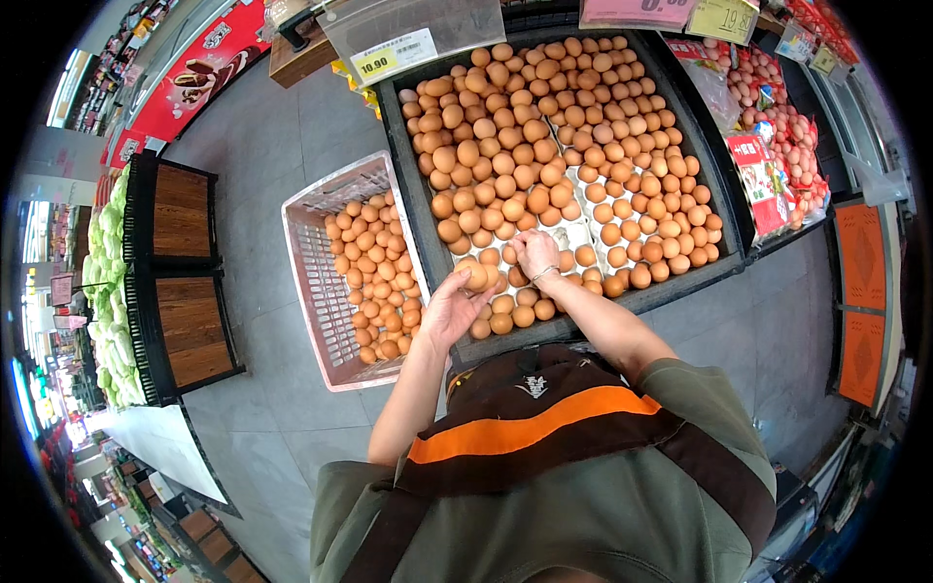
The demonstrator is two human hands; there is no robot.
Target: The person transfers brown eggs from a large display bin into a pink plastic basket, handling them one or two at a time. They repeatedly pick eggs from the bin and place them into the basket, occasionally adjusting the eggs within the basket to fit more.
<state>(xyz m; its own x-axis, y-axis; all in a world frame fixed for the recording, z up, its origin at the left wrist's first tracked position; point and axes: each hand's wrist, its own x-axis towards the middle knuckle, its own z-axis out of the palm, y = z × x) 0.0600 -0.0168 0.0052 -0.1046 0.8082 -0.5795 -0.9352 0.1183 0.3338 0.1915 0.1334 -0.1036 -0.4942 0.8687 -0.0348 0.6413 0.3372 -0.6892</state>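
My left hand (450, 312) is closed around a couple of brown eggs (476, 276) at the near-left part of the display bin (419, 197). To its right, my right hand (538, 253), with a bracelet at the wrist, reaches down among the eggs. Its fingers are curled, and whether an egg is in them is hidden. Under and around it lie pale pulp egg trays (576, 235) with some bare cups. Brown eggs (503, 157) are piled in layers over the far part of the bin.
A pale plastic crate (313, 291) holding loose brown eggs stands left of the bin. Net-bagged eggs (794, 146) lie at the right. A clear price-sign holder (408, 29) hangs over the far edge. Cabbages (113, 291) fill a stand with wooden panels (186, 328).
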